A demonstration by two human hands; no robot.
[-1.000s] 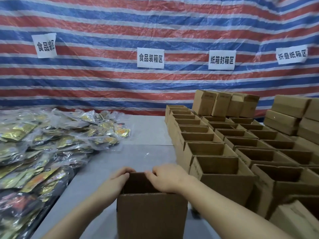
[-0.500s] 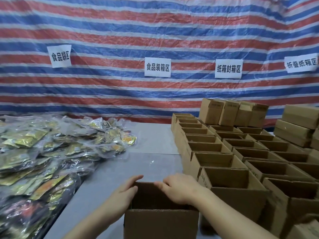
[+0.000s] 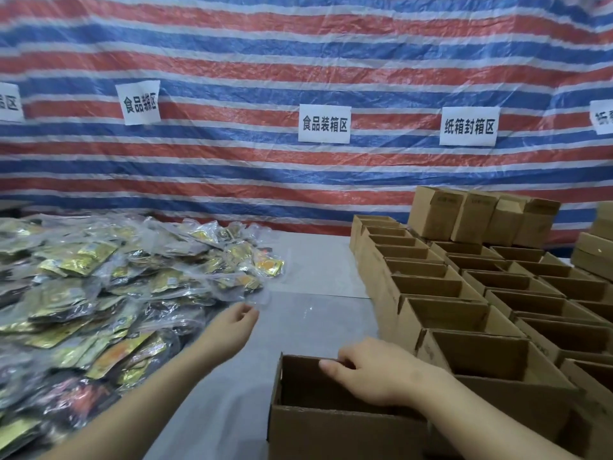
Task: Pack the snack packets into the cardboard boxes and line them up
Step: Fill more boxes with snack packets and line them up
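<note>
An open box (image 3: 335, 410) at the near edge is steadied by the right hand (image 3: 371, 373), whose fingers are curled over its far wall. The left hand (image 3: 237, 322) is stretched toward the near-right fringe of the packets (image 3: 109, 287) heaped at left; its fingertips seem pinched on a clear packet edge, though blur leaves this uncertain. The hands are apart. A single packet should be drawn clear of the pile, carried low across the table (image 3: 315, 313), and dropped flat into the held box. Empty boxes (image 3: 464, 293) are ranked at right.
</note>
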